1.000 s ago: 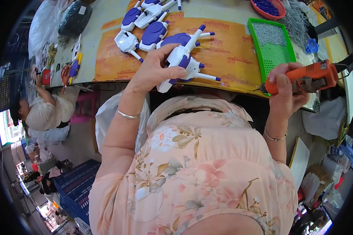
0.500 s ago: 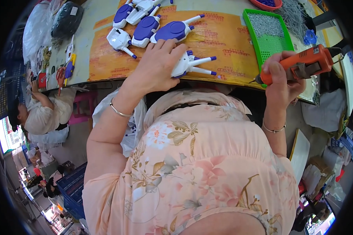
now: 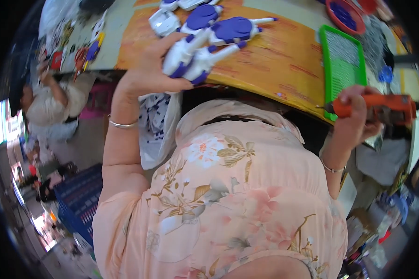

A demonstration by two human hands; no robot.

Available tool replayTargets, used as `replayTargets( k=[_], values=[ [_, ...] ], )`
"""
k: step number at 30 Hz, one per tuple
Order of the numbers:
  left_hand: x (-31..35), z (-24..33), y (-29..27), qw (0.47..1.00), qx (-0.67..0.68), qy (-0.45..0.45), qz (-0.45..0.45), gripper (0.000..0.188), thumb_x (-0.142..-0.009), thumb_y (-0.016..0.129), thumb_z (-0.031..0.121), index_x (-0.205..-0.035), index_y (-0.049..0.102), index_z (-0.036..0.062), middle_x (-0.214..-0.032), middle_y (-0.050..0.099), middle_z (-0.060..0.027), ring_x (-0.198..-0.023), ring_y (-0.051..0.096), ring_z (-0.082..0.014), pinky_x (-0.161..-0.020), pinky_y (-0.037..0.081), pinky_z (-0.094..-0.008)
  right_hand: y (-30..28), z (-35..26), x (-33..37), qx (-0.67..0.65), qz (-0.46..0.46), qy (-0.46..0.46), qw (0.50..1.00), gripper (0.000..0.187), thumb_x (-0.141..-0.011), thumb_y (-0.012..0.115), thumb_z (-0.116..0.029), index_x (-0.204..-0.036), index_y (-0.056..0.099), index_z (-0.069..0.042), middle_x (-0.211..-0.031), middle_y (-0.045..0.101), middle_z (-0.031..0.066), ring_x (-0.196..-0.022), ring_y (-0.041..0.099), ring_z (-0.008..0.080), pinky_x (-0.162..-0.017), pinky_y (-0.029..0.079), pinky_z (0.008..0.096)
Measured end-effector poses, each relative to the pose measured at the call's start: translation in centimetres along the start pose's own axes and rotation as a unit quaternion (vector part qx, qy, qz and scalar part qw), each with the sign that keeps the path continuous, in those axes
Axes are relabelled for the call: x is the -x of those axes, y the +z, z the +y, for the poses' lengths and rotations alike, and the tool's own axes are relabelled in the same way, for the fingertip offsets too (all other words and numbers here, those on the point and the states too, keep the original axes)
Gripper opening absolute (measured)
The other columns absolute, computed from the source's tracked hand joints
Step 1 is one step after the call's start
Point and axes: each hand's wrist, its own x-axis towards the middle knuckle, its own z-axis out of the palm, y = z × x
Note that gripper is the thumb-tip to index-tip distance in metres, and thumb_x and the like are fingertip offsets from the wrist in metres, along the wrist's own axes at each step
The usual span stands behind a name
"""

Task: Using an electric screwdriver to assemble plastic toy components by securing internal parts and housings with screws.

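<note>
Table [image 3: 284, 10], head view: near edge curves under the left hand [image 3: 146, 69] and drops toward the right hand [image 3: 356, 114]. Broad stretch of orange sheet [image 3: 284, 63] runs between held work and green tray [image 3: 327, 69]. Left hand: thumb and fingers spread around white-and-purple plastic work [image 3: 200, 63], held at the near edge. Motion blur; I cannot tell whether it is one unit or two, nor whether it touches the table. Right hand: closed round an orange driver [image 3: 388, 104], bit pointing left, just beside the tray's near end.

Containers. Green tray: small silver pieces heaped in far half, green floor showing in near half. Red basket [image 3: 354, 30]: purple parts. White bag [image 3: 156, 156], below table edge: loose white-and-purple pieces. Blue crate [image 3: 79, 197], low at left: contents unreadable from here.

Counts. White-and-purple units lying on table [image 3: 237, 30]: five visible, two cut off at top. Driver: one. Bracelets: two, one per wrist.
</note>
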Motion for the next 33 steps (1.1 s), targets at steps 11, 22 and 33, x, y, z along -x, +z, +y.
replayTargets(
  k=[11, 22, 33],
  values=[
    [17.2, -9.0, 0.2, 0.943, 0.014, -0.333, 0.021, 0.088, -0.060, 0.093, 0.023, -0.136, 0.057, -0.0020, -0.126, 0.063, -0.0126, -0.117, 0.058, -0.0220, -0.105, 0.045, -0.0341, 1.5, 1.3, -0.5, -0.043, -0.043, 0.003, 0.998, 0.034, -0.086, 0.069, 0.001, -0.115, 0.051, 0.008, -0.078, 0.060, 0.0124, -0.068, 0.058, 0.0194, -0.065, 0.052, 0.0381],
    [1.7, -4.4, 1.6, 0.962, -0.179, 0.030, 0.202, 0.042, -0.079, 0.082, 0.014, -0.114, 0.064, -0.0025, -0.109, 0.064, -0.0146, -0.101, 0.065, -0.0307, -0.090, 0.052, -0.0368, 1.7, -0.1, 0.8, -0.011, -0.063, -0.001, 0.998, 0.036, -0.089, 0.075, -0.010, -0.116, 0.054, 0.001, -0.081, 0.059, 0.0091, -0.068, 0.057, 0.0180, -0.064, 0.049, 0.0355],
    [-10.6, -0.1, 8.2, 0.941, -0.331, 0.006, 0.067, 0.085, -0.071, 0.080, 0.065, -0.139, 0.062, 0.0175, -0.150, 0.046, -0.0225, -0.138, 0.040, -0.0480, -0.112, 0.036, -0.0609, 0.5, -1.2, 0.9, 0.016, 0.004, 0.017, 1.000, 0.038, -0.077, 0.072, 0.010, -0.112, 0.056, 0.003, -0.083, 0.063, 0.0073, -0.072, 0.061, 0.0131, -0.066, 0.051, 0.0278]
  ],
)
